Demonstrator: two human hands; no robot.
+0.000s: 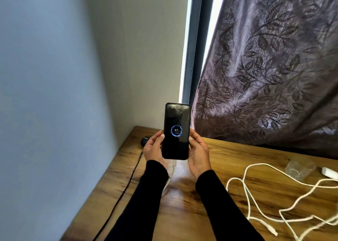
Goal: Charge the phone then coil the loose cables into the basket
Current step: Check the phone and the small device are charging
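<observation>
Above the far left part of the wooden table (pixel 228 154), a phone (pixel 176 131) is held upright between both hands, screen facing the camera, charge ring lit and reading 97. Left hand (pixel 153 149) grips the phone's left edge, thumb on the front near the ring, fingers wrapped behind. Right hand (pixel 198 154) grips the right edge, fingers curled round the side, palm turned inward. Both arms in black sleeves (pixel 219 204). A white charging cable (pixel 173 167) is plugged into the phone's bottom and drops down to the table between the wrists. A dark braided cable (pixel 126 187) runs along the table's left side from the near edge toward a small dark object (pixel 145 140) just behind the left hand; can't tell what that is. Loose white cables (pixel 256 195) lie tangled on the right half of the table, one plug end near the front edge. Far right: a clear plastic cup (pixel 300 167), blurred, and just beside it a white adapter (pixel 329 173). A patterned purple curtain (pixel 265 67) hangs behind the table.
</observation>
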